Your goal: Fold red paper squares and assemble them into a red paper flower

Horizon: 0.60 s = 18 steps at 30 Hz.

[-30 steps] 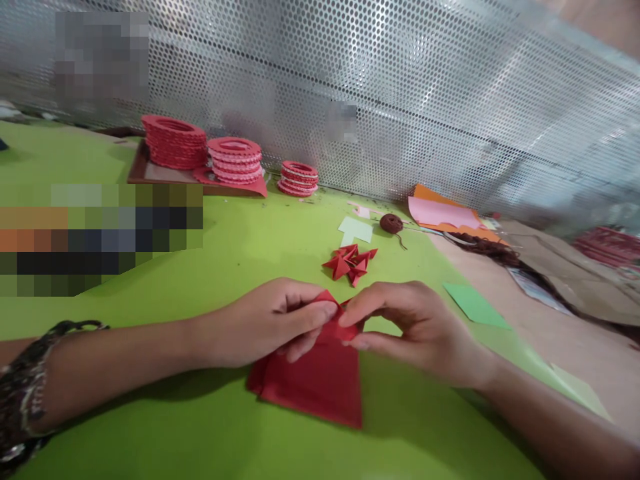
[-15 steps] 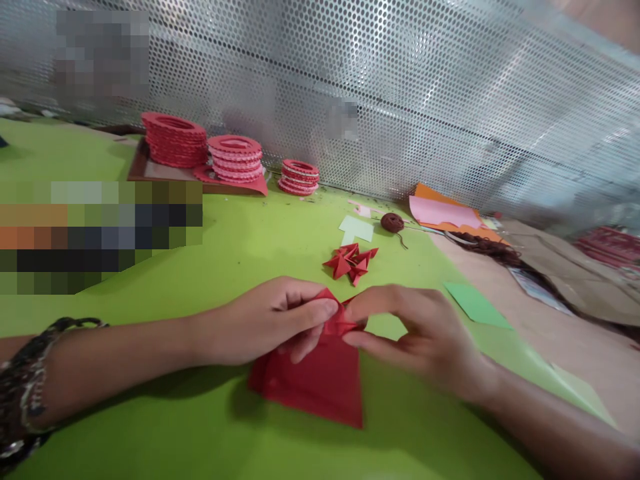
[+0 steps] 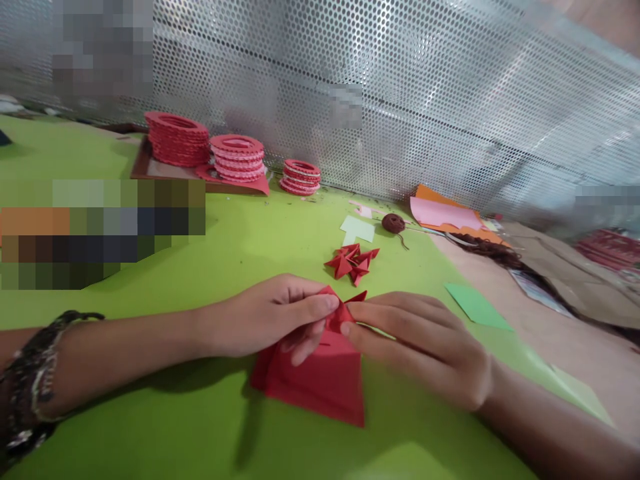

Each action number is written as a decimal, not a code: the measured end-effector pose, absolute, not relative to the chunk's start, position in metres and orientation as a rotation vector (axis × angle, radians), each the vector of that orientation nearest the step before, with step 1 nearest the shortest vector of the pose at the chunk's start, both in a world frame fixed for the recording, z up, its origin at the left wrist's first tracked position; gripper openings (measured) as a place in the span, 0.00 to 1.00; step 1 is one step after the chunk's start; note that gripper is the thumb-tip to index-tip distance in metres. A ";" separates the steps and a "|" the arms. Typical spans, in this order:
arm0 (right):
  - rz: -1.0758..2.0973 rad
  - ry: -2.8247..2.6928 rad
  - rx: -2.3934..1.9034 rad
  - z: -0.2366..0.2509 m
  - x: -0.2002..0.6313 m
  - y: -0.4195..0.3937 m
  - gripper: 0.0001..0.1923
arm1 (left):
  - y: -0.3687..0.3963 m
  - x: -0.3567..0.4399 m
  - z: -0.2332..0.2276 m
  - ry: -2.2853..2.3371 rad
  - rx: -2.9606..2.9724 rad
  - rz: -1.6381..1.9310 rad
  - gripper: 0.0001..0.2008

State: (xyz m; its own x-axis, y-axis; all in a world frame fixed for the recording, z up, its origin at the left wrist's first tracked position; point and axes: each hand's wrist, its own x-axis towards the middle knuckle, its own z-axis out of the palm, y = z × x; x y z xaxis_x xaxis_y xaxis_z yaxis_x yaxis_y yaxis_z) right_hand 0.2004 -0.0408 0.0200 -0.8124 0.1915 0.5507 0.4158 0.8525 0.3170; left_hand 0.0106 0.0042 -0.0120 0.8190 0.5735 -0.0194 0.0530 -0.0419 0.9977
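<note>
Between thumb and fingers, my left hand [image 3: 280,317] pinches a small folded piece of red paper [image 3: 344,319]. From the other side my right hand [image 3: 425,343] grips its right edge, with thumb and fingertips pressed together. A pointed flap of the folded paper sticks up above the right fingertips; part of the piece is hidden by my fingers. Below it, flat red paper [image 3: 325,383] lies on the green table surface [image 3: 210,427]. Just beyond my hands sits a red folded-paper piece with several points [image 3: 351,263].
Stacks of red rings [image 3: 177,141] and pink-red rings [image 3: 237,160] stand at the back left, a smaller stack [image 3: 300,177] beside them. Brown yarn [image 3: 393,224], pink paper [image 3: 445,213] and green paper [image 3: 477,307] lie to the right. A perforated metal panel [image 3: 310,60] borders the back.
My right hand has flattened from a rounded pinch, its fingers now straighter and closer together on the folded paper. The upper right flap shows more. My left hand keeps its hold.
</note>
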 end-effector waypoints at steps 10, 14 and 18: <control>-0.223 -2.377 -0.642 0.013 0.202 -0.037 0.06 | 0.001 0.012 -0.009 0.540 1.645 0.462 0.15; -0.004 -2.343 -0.640 0.013 0.199 -0.033 0.04 | -0.002 0.013 -0.007 0.578 1.707 0.445 0.14; -0.130 -2.394 -0.575 0.014 0.205 -0.030 0.07 | -0.002 0.012 -0.004 0.583 1.699 0.439 0.14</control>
State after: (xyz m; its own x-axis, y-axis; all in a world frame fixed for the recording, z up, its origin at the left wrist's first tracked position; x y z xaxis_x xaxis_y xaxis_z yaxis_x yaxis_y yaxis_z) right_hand 0.2048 -0.0298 0.0136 -0.6834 0.3699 0.6294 0.4359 0.8983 -0.0546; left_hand 0.0121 -0.0025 -0.0044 0.8012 0.5978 -0.0254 0.1413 -0.1478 0.9789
